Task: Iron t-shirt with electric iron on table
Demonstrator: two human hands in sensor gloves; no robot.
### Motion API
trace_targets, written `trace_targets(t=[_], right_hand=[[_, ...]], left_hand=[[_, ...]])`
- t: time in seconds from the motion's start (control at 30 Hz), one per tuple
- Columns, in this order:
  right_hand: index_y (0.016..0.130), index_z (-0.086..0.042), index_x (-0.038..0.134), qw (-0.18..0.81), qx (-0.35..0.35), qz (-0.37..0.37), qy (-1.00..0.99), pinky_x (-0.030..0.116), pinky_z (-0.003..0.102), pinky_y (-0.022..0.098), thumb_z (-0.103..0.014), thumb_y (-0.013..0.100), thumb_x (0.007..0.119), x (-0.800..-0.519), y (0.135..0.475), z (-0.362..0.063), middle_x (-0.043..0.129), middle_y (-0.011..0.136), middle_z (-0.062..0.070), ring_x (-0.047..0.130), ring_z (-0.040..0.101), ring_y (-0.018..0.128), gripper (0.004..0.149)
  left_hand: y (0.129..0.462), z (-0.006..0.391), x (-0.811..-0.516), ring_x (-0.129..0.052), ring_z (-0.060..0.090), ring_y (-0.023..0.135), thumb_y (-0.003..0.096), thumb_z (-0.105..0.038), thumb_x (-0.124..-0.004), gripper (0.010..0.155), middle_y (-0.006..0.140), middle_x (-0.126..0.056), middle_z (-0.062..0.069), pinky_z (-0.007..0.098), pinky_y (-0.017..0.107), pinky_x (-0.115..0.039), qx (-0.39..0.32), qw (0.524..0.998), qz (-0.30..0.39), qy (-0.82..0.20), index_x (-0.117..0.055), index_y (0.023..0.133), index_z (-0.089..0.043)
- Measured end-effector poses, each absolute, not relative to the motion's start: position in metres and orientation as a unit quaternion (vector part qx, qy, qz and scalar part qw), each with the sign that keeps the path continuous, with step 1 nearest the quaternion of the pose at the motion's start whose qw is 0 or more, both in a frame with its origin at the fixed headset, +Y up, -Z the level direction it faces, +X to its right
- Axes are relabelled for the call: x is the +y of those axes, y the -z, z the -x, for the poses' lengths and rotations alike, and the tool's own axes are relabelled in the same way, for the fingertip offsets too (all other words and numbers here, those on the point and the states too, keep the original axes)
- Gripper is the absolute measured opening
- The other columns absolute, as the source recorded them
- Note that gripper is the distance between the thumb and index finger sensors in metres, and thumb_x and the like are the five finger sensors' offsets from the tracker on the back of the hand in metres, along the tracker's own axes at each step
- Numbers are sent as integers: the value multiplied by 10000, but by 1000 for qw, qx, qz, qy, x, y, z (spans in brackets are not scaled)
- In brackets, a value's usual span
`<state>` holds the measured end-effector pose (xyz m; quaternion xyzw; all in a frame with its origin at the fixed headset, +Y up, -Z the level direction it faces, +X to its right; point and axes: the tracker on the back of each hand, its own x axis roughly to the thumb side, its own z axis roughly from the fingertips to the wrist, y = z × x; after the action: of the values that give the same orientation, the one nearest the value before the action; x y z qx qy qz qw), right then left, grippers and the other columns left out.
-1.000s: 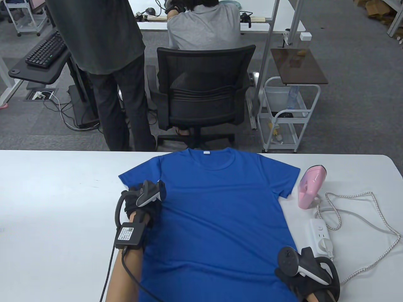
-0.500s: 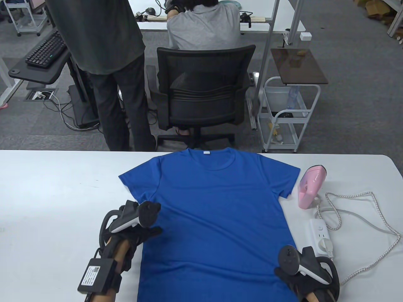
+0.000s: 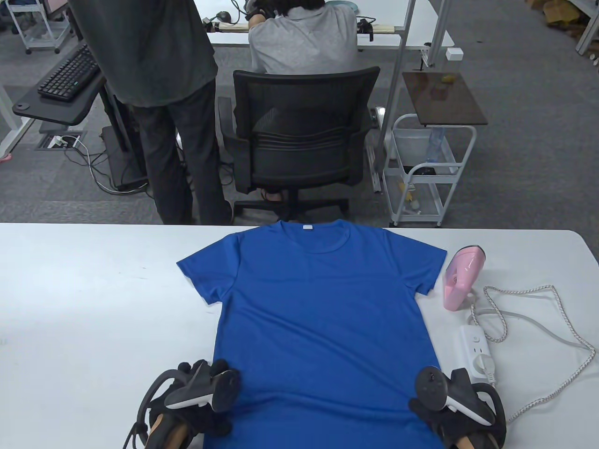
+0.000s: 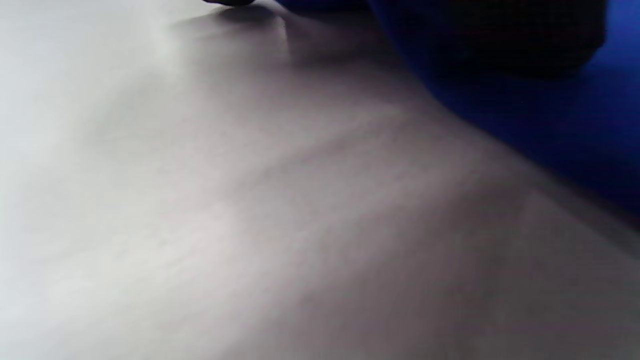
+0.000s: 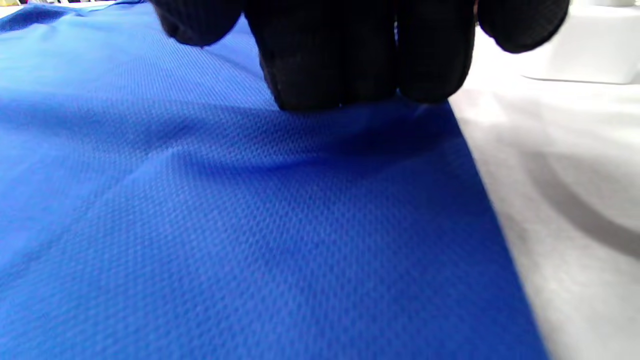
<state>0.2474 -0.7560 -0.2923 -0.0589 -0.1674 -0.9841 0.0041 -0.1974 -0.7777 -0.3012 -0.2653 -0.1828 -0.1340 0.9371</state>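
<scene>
A blue t-shirt (image 3: 323, 318) lies flat on the white table (image 3: 84, 304), collar at the far side. My left hand (image 3: 206, 397) rests at the shirt's lower left edge; its glove (image 4: 490, 35) shows dark and blurred over the blue cloth (image 4: 550, 115) in the left wrist view. My right hand (image 3: 440, 411) rests on the lower right corner of the shirt. Its fingers (image 5: 340, 60) press down on the fabric (image 5: 225, 225) near the right edge. A pink electric iron (image 3: 461, 278) stands to the right of the right sleeve, and no hand holds it.
A white power strip (image 3: 477, 348) lies just right of the shirt, close to my right hand, and shows in the right wrist view (image 5: 590, 55). The iron's braided cord (image 3: 557, 322) loops over the table's right end. Beyond the far edge are a black office chair (image 3: 299, 135) and two people.
My left hand has slid from the left sleeve down along the shirt's left side to the lower edge. The right hand has stayed in place.
</scene>
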Motion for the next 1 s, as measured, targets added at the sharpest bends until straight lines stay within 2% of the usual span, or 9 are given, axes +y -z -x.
trace_targets(t=[0.13,0.17,0.27,0.37,0.47,0.63,0.67,0.83,1.0], right_hand=[[795,-142,953,-9,-207,59,977,712,624,580,-484,489,685,-750,295,-248,902,890,152,898,445,742,531],[828,-140,933,-12,-199,55,978,708,627,582,-486,491,681,-746,296,-247,886,908,165,889,452,753,545],[937,-151,841,-18,-111,42,993,680,647,597,-467,503,683,-726,313,-238,813,977,196,842,479,800,560],[1023,-158,732,-11,-109,36,993,669,630,638,-422,499,727,-721,346,-217,713,1047,217,800,474,862,586],[1055,-167,658,-27,-115,29,993,648,632,647,-393,478,748,-731,381,-196,642,1082,212,755,486,900,627],[1105,-189,486,5,-208,13,978,533,644,700,-422,411,732,-758,418,-184,394,1144,227,534,513,1001,772],[1107,-191,456,7,-211,8,977,518,632,709,-414,390,731,-760,421,-185,334,1145,232,503,510,1007,800],[1092,-215,383,-6,-263,-14,965,485,620,723,-392,366,737,-780,425,-202,265,1134,210,436,475,1019,827],[1074,-246,371,-14,-254,-23,967,471,594,727,-370,356,772,-784,427,-214,240,1126,187,414,446,1019,832]], left_hand=[[300,197,-775,-480,466,1117,257,-671,-796,1092,1226,-301,52,657,761,-408,-188,933,268,151,-278,1137,-285],[300,196,-776,-485,464,1115,259,-676,-793,1095,1225,-303,62,656,760,-412,-190,933,267,150,-280,1138,-274],[300,196,-776,-467,468,1114,269,-694,-768,1091,1224,-282,76,657,760,-402,-199,937,264,118,-269,1140,-267],[303,198,-782,-393,490,1107,343,-708,-678,1023,1216,-194,37,663,755,-368,-193,936,287,59,-180,1132,-289],[302,200,-786,-206,498,1096,373,-679,-679,1000,1201,-100,16,663,763,-288,-169,930,326,13,-156,1131,-290],[302,199,-789,-251,490,1097,350,-685,-701,1029,1194,-108,20,658,761,-327,-190,933,298,64,-148,1121,-287],[302,199,-789,-248,496,1097,349,-676,-717,1033,1195,-111,22,662,761,-320,-186,934,301,57,-156,1123,-283],[301,195,-789,-245,514,1093,329,-685,-717,1064,1194,-100,39,667,759,-319,-188,932,303,70,-141,1121,-267],[300,188,-789,-248,532,1088,323,-687,-715,1072,1194,-102,44,672,758,-318,-188,932,300,72,-139,1121,-264]])
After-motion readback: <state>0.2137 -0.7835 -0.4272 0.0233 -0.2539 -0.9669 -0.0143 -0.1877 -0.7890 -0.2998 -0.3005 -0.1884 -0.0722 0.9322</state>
